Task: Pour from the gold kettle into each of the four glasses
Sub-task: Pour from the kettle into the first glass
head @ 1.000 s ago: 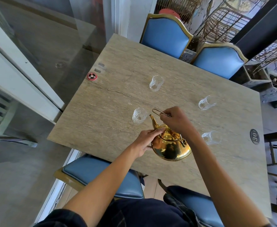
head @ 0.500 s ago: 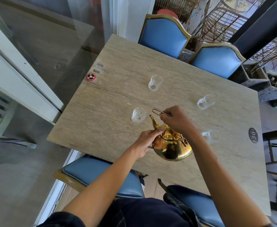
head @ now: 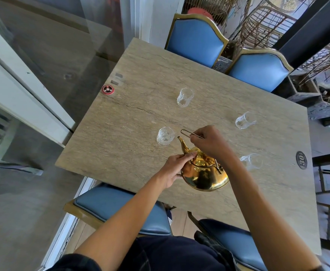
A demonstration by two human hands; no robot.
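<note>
Bare forearms and hands — left hand (head: 176,168), right hand (head: 209,141) — extend from dark navy sleeves (head: 76,263); dark navy trousers (head: 170,255) below.

Gold kettle (head: 205,177) polished shiny metal, glasses (head: 185,97) clear textured, table (head: 140,118) matt veined stone w/ crack.

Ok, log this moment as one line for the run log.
phase: pre-pour | right hand: holding handle | left hand: steadying gold kettle | spout toward nearest glass | pouring: none visible
</note>
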